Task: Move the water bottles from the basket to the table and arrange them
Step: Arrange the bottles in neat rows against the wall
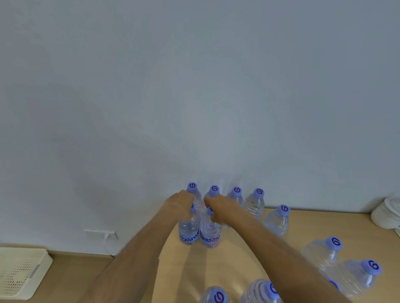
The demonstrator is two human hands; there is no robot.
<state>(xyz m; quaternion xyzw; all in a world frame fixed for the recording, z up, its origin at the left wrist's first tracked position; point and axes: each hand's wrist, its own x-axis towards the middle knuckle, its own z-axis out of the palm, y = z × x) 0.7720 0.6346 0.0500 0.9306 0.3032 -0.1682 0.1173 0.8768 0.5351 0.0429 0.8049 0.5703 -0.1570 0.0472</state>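
**Two bottles gripped at the neck near the table's far edge**

Two water bottles are held upright, side by side, on the light wooden table (233,259), a little in from its far edge. The left bottle (188,229) is gripped round its neck by the left hand (180,203), fingers curled over the cap. The right bottle (209,233) is gripped the same way by the right hand (217,207). Blue labels are worn by both; white lettering can be partly read as "Gante" on the left one and "ante" on the right, the rest being cut off.

A row of four bottles (236,195) is seen just behind the hands, along the far edge against the wall. Each purple cap is printed with a dark swirl mark. Further bottles (277,221) are scattered toward the table's right and near edges. The cream perforated basket (18,271) is seen on the floor, well apart to the left. A white bundle (394,214) is lying at the far right corner.
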